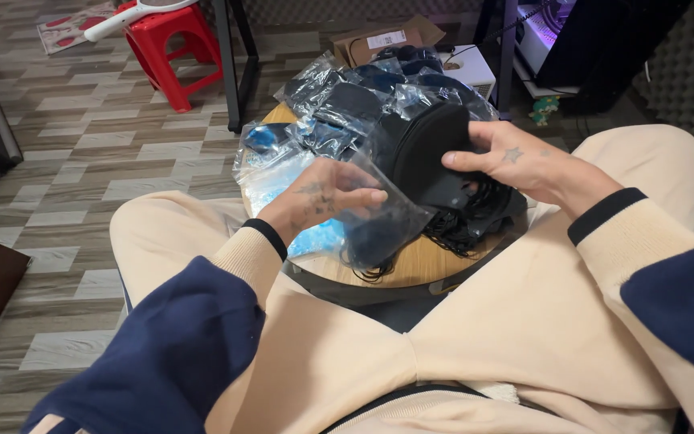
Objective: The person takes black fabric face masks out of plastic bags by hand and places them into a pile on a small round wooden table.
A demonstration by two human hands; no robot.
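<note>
Mid-frame, bagging: left hand (327, 201) pinching clear bag (383, 217), right hand (516, 165) gripping black case (431, 153); next, careful sliding in.

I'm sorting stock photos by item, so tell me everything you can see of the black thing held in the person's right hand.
The black rounded fabric item looks like a soft, matte cap-like piece with a curved edge, tilted on its side above the round wooden table. The right hand grips its upper right edge, fingers across the front. Its lower left part sits against the clear plastic bag pinched by the left hand. Black cords hang below it; whether they are attached is unclear.
</note>
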